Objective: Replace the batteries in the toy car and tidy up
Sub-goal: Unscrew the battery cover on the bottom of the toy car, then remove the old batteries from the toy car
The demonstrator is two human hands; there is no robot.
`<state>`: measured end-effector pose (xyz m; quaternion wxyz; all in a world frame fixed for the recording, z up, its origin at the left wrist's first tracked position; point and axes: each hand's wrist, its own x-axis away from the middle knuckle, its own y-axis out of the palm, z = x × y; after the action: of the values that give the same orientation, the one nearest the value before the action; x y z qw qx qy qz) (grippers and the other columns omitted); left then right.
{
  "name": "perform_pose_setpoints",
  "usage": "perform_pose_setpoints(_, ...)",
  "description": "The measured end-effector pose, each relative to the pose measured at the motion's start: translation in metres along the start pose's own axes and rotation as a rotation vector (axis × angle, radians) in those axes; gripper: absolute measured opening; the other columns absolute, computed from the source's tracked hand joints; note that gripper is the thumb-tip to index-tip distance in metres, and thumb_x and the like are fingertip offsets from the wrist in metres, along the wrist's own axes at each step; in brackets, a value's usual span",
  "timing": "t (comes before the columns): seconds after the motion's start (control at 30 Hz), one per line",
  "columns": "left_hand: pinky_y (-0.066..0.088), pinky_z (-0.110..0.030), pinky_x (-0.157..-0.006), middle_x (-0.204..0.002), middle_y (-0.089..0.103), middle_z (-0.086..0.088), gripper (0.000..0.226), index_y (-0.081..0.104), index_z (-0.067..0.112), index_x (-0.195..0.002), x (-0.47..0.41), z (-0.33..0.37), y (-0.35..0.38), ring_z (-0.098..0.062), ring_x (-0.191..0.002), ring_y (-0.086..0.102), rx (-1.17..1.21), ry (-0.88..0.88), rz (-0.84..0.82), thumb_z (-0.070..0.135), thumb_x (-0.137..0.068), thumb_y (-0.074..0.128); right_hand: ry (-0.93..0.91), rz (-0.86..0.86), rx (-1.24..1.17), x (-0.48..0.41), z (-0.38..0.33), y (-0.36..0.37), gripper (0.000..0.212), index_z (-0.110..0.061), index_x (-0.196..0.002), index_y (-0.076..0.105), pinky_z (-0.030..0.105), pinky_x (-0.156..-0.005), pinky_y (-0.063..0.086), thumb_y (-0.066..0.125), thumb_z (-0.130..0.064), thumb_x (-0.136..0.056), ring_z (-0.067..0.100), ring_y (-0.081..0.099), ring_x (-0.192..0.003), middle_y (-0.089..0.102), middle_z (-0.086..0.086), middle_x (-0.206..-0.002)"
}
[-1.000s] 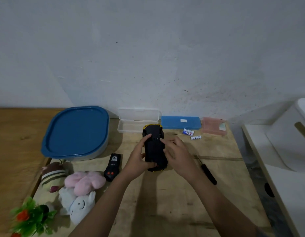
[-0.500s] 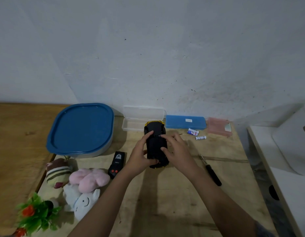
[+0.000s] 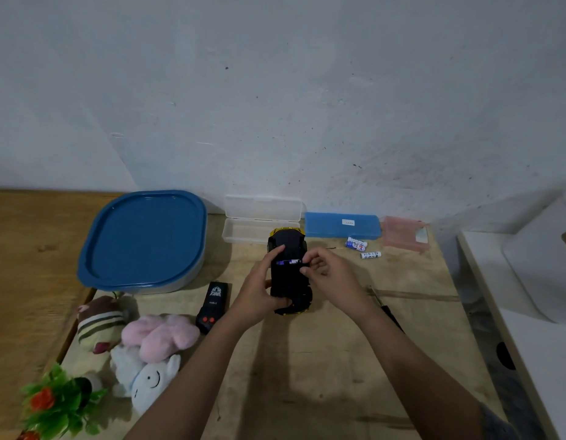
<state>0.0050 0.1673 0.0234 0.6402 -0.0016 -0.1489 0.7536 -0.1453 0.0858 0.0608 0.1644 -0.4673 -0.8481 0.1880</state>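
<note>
Wooden table, upturned toy car clasped in left hand grip, right hand fingers pinching its battery

Rough plywood table, fluffy plush toys

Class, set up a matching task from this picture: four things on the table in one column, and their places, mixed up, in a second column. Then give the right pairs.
Things:
1. toy car
2. remote control
3. blue case
4. screwdriver

Places:
A. at the wall, between the clear box and the pink case
B. partly hidden behind the right forearm
C. underside up, held between both hands
D. just left of the left hand

Pairs: 1-C, 2-D, 3-A, 4-B
</note>
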Motion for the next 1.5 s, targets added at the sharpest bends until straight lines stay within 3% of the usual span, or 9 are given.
perform_pose_setpoints(0.23,0.050,-0.027,-0.094,-0.138,0.040,0.000,0.103,0.030,0.044,-0.139,-0.003,-0.014,-0.005,-0.014,-0.123,0.048,-0.021,-0.074,-0.003,-0.008,-0.063,0.077,0.093,0.161,-0.310,-0.009,0.014,-0.025,0.017,-0.018,-0.083,0.059,0.012,-0.071,0.049,0.065,-0.002,-0.082,0.009,0.057,-0.080,0.061,0.002,-0.087)
perform_pose_setpoints(0.5,0.050,-0.047,-0.096,-0.139,0.036,0.001,0.111,0.025,0.055,-0.133,-0.003,-0.020,-0.007,-0.025,-0.122,0.049,0.030,-0.095,-0.006,-0.010,-0.061,0.078,0.466,0.152,0.037,0.004,0.082,-0.030,0.030,-0.019,-0.066,0.050,0.016,-0.057,0.035,0.059,0.005,-0.082,0.019,0.049,-0.075,0.048,0.000,-0.065)
perform_pose_setpoints(0.73,0.049,-0.013,-0.084,-0.130,0.038,0.013,0.122,0.002,0.048,-0.139,-0.004,-0.009,-0.002,0.006,-0.115,0.045,-0.011,-0.031,0.001,-0.003,-0.063,0.082,0.451,0.047,0.234,0.011,0.095,-0.019,0.013,-0.011,-0.083,0.053,0.019,-0.059,0.039,0.064,-0.003,-0.082,0.019,0.052,-0.080,0.048,-0.002,-0.075)
perform_pose_setpoints(0.93,0.049,-0.021,-0.090,-0.133,0.038,0.007,0.129,0.002,0.043,-0.145,-0.007,-0.002,-0.005,-0.002,-0.116,0.047,-0.024,0.002,0.071,0.005,-0.056,0.087,0.144,0.202,0.150,0.008,0.052,-0.016,0.028,-0.012,-0.116,0.061,0.018,-0.082,0.042,0.058,-0.009,-0.088,0.014,0.052,-0.101,0.051,0.005,-0.117)
perform_pose_setpoints(1.07,0.052,-0.026,-0.091,-0.143,0.035,0.004,0.130,0.004,0.040,-0.146,-0.012,0.003,0.000,-0.010,-0.120,0.048,-0.029,0.053,0.122,0.009,-0.053,0.089,-0.027,0.013,0.004,-0.001,0.013,0.001,0.040,-0.025,-0.132,0.050,0.030,-0.103,0.041,0.052,-0.018,-0.094,0.008,0.032,-0.132,0.032,-0.003,-0.143)
perform_pose_setpoints(1.13,0.051,-0.037,-0.095,-0.146,0.032,0.005,0.131,0.004,0.041,-0.146,-0.014,0.007,0.003,-0.015,-0.124,0.047,-0.031,0.076,0.166,0.014,-0.051,0.090,-0.036,-0.038,0.051,-0.001,0.009,0.008,0.042,-0.025,-0.137,0.045,0.017,-0.106,0.032,0.048,-0.019,-0.095,0.001,0.021,-0.133,0.023,-0.004,-0.151)
perform_pose_setpoints(1.27,0.051,-0.036,-0.095,-0.145,0.031,0.006,0.129,0.004,0.038,-0.147,-0.016,0.015,0.008,-0.009,-0.122,0.046,-0.012,0.106,0.216,0.011,-0.053,0.089,-0.039,-0.069,0.098,0.000,0.008,0.011,0.044,-0.022,-0.141,0.038,-0.014,-0.081,0.020,0.044,-0.019,-0.097,-0.004,0.020,-0.126,0.019,-0.004,-0.153)
perform_pose_setpoints(1.4,0.047,-0.018,-0.094,-0.145,0.032,0.002,0.129,0.004,0.034,-0.147,-0.017,0.016,0.010,0.000,-0.124,0.044,0.004,0.129,0.242,0.008,-0.053,0.089,-0.020,-0.031,-0.053,-0.001,0.000,0.010,0.041,-0.018,-0.137,0.044,-0.011,-0.081,0.029,0.045,-0.014,-0.097,0.001,0.027,-0.127,0.030,-0.005,-0.144)
perform_pose_setpoints(1.5,0.046,-0.027,-0.100,-0.147,0.031,0.002,0.131,0.003,0.034,-0.148,-0.015,0.016,0.010,-0.008,-0.129,0.041,-0.017,0.145,0.238,0.014,-0.053,0.090,-0.014,0.041,-0.173,-0.003,-0.003,0.012,0.035,-0.013,-0.131,0.051,0.001,-0.091,0.039,0.046,-0.012,-0.096,0.009,0.040,-0.125,0.041,-0.001,-0.134)
